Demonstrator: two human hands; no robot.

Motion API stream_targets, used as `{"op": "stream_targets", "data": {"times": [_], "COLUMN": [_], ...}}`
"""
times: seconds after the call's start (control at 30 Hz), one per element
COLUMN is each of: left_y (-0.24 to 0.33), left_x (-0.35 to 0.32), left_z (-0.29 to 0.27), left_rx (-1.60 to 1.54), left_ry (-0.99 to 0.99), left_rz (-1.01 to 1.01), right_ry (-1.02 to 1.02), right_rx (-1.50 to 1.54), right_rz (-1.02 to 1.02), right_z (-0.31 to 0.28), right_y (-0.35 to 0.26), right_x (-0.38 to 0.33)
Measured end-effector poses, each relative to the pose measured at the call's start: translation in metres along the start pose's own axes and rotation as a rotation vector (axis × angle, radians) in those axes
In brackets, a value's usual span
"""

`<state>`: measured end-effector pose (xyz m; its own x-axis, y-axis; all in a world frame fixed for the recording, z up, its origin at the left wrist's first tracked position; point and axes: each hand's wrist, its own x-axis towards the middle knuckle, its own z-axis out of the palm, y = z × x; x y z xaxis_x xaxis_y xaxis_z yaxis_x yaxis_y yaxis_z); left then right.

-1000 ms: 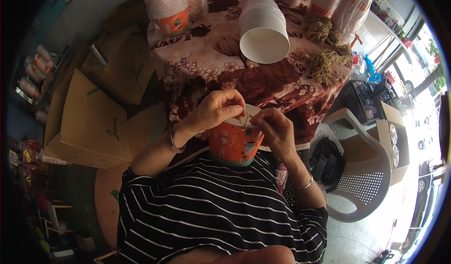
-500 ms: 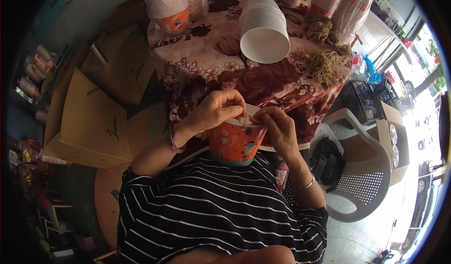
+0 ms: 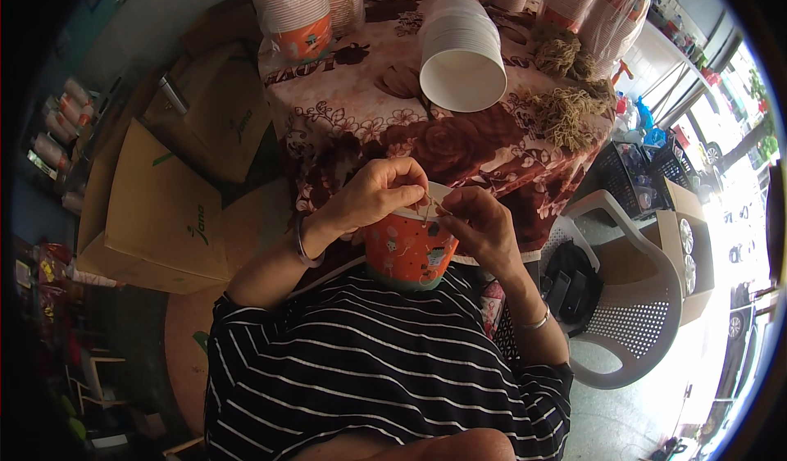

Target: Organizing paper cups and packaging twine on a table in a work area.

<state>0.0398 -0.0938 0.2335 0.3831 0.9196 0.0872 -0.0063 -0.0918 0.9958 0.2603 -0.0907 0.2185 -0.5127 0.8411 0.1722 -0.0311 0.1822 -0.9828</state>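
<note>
- Where the striped top (image 3: 369, 346) ends, an orange paper bucket (image 3: 402, 256) stands upright against it, below both hands.
- At the bucket's pale rim, the left hand (image 3: 389, 186) has thumb and forefinger together, clamped on a thin tan strand (image 3: 425, 213).
- Just beside it, the right hand (image 3: 484, 223) bends its fingertips close about the strand; whether they grip it, I cannot tell.
- Beyond the hands spreads a flowered tablecloth (image 3: 459, 145).
- On its right side lie two tangled bundles of tan string (image 3: 566, 117).
- Farther left, nested white tubs (image 3: 463, 76) lie sideways, open end nearest.
- Behind, at left, rises a plastic-wrapped stack (image 3: 291, 10).
</note>
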Motion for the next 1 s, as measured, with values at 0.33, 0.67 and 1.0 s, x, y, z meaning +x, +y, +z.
{"op": "stream_targets", "data": {"times": [0.33,0.67,1.0], "left_y": [0.002,0.004,0.0], "left_x": [0.0,0.003,0.004], "left_z": [0.0,0.002,0.0], "left_rx": [0.012,0.02,0.01], "left_ry": [-0.001,0.019,0.016], "left_rz": [0.014,0.026,0.051], "right_ry": [0.106,0.093,-0.057], "right_rx": [0.051,0.034,0.241], "right_rz": [-0.028,-0.038,-0.059], "right_z": [0.007,0.005,0.001], "right_y": [0.01,0.004,-0.008], "right_x": [0.0,-0.002,-0.004]}}
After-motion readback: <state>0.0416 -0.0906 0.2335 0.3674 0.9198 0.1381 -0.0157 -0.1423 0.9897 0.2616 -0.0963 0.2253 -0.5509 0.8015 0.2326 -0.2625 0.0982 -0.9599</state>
